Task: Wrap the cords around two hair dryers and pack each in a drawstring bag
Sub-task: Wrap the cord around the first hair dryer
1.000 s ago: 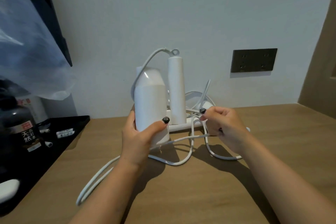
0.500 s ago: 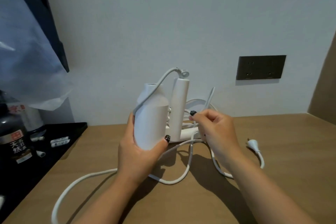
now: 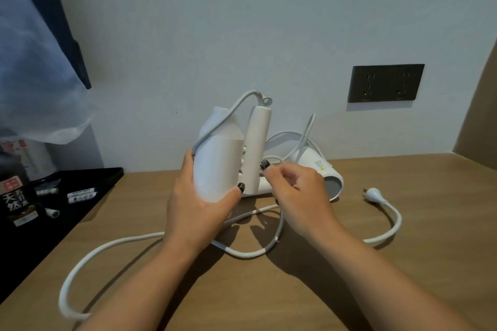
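Over the desk (image 3: 403,263), left hand (image 3: 199,209) grips the dryer (image 3: 217,166) upright for winding, right hand (image 3: 298,193) pinching its cord (image 3: 250,251) beside the handle.

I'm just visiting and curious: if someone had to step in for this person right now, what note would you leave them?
Left hand grips the barrel of the upright hair dryer, handle folded up beside it.
Right hand pinches the cord close to the handle; most of it lies loose in loops across the wooden table, its plug lying to the right.
Second hair dryer lies on its side behind, by the wall, its cord unwrapped.
Done: nothing finished; first cord barely started.
Left: wind both cords, bag both dryers. No drawstring bag is clearly in view.
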A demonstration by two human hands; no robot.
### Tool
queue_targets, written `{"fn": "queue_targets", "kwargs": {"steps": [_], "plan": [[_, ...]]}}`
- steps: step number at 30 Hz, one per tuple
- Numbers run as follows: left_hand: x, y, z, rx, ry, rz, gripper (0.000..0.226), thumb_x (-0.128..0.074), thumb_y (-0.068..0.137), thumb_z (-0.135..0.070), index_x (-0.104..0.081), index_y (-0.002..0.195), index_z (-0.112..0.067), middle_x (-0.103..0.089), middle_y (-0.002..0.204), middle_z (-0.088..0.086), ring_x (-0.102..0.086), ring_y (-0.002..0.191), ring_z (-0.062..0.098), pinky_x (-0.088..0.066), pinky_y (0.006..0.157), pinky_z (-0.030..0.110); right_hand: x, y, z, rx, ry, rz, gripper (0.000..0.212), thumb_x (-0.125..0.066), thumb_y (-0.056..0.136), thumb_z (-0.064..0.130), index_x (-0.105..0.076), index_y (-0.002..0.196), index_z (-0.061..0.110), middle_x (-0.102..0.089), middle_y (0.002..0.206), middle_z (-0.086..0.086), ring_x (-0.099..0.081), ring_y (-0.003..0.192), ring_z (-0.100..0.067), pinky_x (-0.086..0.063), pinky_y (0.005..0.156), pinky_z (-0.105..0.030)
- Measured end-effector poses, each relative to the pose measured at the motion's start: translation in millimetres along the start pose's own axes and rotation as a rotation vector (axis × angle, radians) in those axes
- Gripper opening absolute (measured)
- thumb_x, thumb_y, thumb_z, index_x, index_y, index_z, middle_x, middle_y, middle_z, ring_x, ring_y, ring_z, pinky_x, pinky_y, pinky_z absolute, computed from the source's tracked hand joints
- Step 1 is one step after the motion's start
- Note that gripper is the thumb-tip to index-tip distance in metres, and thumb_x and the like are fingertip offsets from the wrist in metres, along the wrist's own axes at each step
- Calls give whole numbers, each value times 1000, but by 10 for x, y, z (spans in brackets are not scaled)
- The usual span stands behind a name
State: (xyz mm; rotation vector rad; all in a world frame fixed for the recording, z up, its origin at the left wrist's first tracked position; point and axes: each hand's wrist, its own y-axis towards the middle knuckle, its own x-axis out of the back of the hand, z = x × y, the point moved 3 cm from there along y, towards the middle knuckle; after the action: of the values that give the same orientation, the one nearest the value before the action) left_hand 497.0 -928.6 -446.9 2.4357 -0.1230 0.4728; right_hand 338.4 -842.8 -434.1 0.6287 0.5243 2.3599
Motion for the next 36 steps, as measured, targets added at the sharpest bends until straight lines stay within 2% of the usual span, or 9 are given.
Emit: {"fn": "queue_targets", "kwargs": {"steps": [3, 9, 12, 15, 20, 24, 28, 33, 36], "plan": [[29, -8, -34, -12, 105, 8, 85, -77, 63, -49, -29, 134, -41, -51, 110, -5, -55, 95, 21, -53, 73, 41, -105, -79, 41, -6, -3, 75, 69, -50, 78, 68, -70, 85, 3, -72, 85, -11, -65, 81, -23, -52, 72, -42], [28, -68, -164, -253, 364, 27, 98, -79, 65, -40, -20, 144, -36, -49, 108, 2, -48, 95, 21, -46, 68, 36, -97, -112, 174, -68, -63, 138, 94, -34, 66, 91, -44, 59, -3, -42, 54, -5, -38, 53, -13, -33, 57, -30], [9, -67, -191, -401, 546, 35, 105, -82, 59, -34, -26, 147, -25, -49, 102, 7, -48, 88, 24, -41, 65, 33, -104, -136, 191, -201, -31, 225, 85, -30, 64, 92, -48, 61, 8, -47, 59, -2, -41, 54, -9, -36, 60, -23], [-20, -76, -217, -501, 609, -9, 103, -82, 56, -30, -32, 147, -21, -50, 100, 9, -49, 85, 27, -44, 62, 36, -128, -114, 143, -311, 97, 207, 86, -32, 50, 101, -57, 66, 20, -53, 58, 10, -49, 64, -13, -40, 67, -31], [-53, -94, -246, -549, 581, -11, 104, -82, 57, -28, -30, 148, -21, -51, 101, 11, -49, 84, 28, -43, 60, 36, -136, -69, 82, -401, 334, 111, 63, -54, 59, 76, -67, 90, 22, -53, 53, 18, -49, 64, -9, -34, 60, -26], [-64, -98, -193, -409, 332, 142, 105, -78, 64, -40, -20, 151, -35, -39, 114, -6, -46, 95, 11, -42, 66, 23, -104, -67, 41, -408, 420, 106, 38, -63, 76, 62, -58, 75, 24, -51, 42, 20, -49, 54, -5, -33, 52, -19], [-77, -114, -155, -95, -61, 287, 114, -85, 56, -46, -16, 147, -50, -38, 120, -27, -43, 110, -13, -49, 79, 17, -89, -64, 43, -361, 506, 95, 45, -63, 65, 59, -67, 87, 20, -67, 62, 14, -62, 58, -2, -42, 50, -16], [-57, -65, -137, 147, -383, 333, 104, -80, 41, -55, -37, 136, -40, -50, 119, -21, -55, 100, -11, -55, 74, 20, -74, -60, 34, -303, 646, 27, 61, -64, 52, 62, -68, 94, 18, -74, 79, 6, -70, 74, -8, -49, 57, -20], [-68, -76, -122, 423, -714, 416, 88, -77, 50, -51, -52, 130, -23, -61, 126, 2, -65, 107, 16, -56, 71, 29, -77, -45, 26, -270, 782, 21, 57, -64, 53, 58, -62, 90, 15, -62, 66, 6, -57, 54, -3, -40, 44, -15]]}}
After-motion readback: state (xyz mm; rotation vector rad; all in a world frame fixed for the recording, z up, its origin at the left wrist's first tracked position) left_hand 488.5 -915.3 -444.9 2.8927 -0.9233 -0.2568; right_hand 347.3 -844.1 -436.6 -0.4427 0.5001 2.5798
